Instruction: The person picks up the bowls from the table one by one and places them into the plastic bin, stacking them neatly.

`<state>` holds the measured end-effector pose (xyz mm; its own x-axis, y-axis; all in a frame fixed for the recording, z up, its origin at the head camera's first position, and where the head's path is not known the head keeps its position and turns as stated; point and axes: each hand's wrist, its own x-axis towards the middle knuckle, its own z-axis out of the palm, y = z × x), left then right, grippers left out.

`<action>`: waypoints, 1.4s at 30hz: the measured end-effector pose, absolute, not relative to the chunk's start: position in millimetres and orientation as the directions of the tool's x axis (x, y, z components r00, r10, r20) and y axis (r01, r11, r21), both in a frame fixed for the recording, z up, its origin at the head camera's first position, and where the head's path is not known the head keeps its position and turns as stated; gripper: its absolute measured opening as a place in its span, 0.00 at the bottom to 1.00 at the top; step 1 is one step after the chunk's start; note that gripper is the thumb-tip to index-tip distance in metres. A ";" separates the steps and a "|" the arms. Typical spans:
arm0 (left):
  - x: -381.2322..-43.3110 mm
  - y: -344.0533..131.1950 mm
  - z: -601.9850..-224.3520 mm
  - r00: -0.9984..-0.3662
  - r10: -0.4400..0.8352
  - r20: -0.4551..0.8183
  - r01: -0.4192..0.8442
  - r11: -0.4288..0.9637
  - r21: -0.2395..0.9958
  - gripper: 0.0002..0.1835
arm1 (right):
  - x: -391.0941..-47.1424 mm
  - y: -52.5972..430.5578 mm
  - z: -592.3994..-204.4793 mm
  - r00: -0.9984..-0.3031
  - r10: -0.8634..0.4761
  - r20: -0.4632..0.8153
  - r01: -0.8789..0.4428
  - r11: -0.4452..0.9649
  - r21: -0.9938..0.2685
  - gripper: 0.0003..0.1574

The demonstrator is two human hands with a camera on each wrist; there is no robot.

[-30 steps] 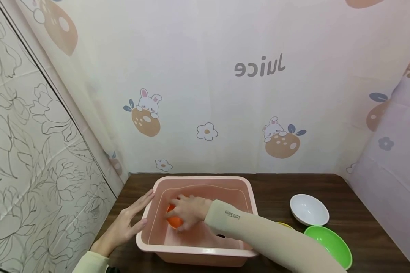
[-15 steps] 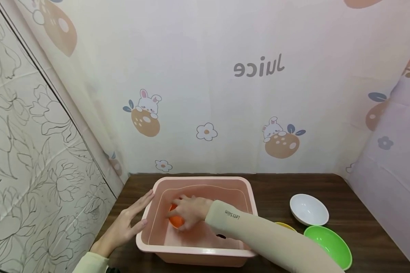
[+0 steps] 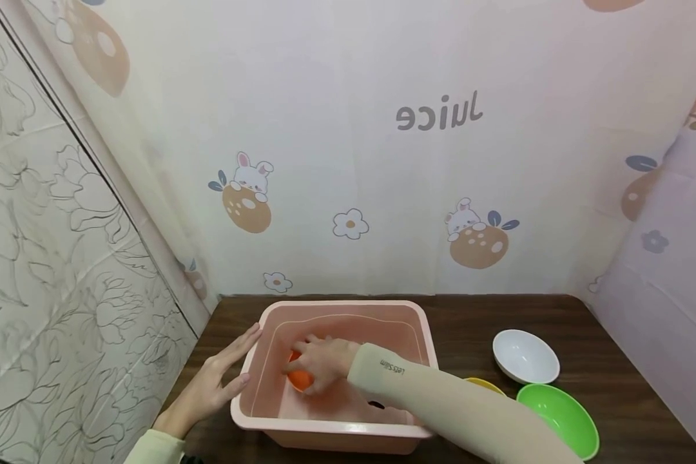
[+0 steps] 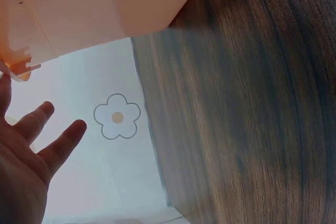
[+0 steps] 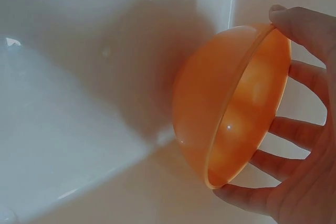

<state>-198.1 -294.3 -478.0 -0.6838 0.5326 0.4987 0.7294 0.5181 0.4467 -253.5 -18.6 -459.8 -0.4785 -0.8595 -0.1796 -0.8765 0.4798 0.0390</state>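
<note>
Inside the pink basin [image 3: 336, 425], my right hand [image 3: 326, 362] grips an orange bowl [image 3: 299, 380] toward the left end. The right wrist view shows the bowl [image 5: 199, 103] tipped on its side, with the fingers and thumb spread along its rim. Its rounded outside faces the basin's bottom and wall; whether it touches them I cannot tell. My left hand [image 3: 211, 380] lies at the basin's left rim, fingers extended and fingertips against the edge. Seen from the left wrist, that hand [image 4: 31, 156] has its fingers apart beside the basin's outer wall [image 4: 105, 9].
On the dark wooden table [image 3: 464, 322], a white bowl [image 3: 524, 356] and a green bowl [image 3: 559, 415] stand right of the basin. A yellow bowl [image 3: 486, 385] is mostly covered by the right sleeve. A patterned curtain [image 3: 348, 161] rises behind the table.
The orange bowl and my right hand have shifted very slightly to the right within the basin. My left hand has stayed at the rim.
</note>
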 end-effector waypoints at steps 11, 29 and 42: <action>-198.7 -294.5 -479.0 -0.685 0.530 0.500 0.728 0.517 0.450 0.38 | -249.8 -16.8 -460.4 -0.496 -0.848 -0.188 -0.866 0.498 0.038 0.33; -203.5 -291.6 -476.8 -0.676 0.555 0.485 0.737 0.518 0.435 0.39 | -248.8 -15.2 -467.6 -0.497 -0.842 -0.210 -0.855 0.516 -0.044 0.33; -205.0 -290.4 -475.7 -0.686 0.562 0.463 0.728 0.547 0.414 0.39 | -251.2 -15.9 -471.4 -0.500 -0.839 -0.216 -0.859 0.512 -0.003 0.35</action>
<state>-205.0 -290.4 -475.7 -0.6855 0.5616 0.4634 0.7277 0.5472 0.4135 -251.2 -15.9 -471.4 -0.4997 -0.8389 -0.2159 -0.8588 0.5122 -0.0026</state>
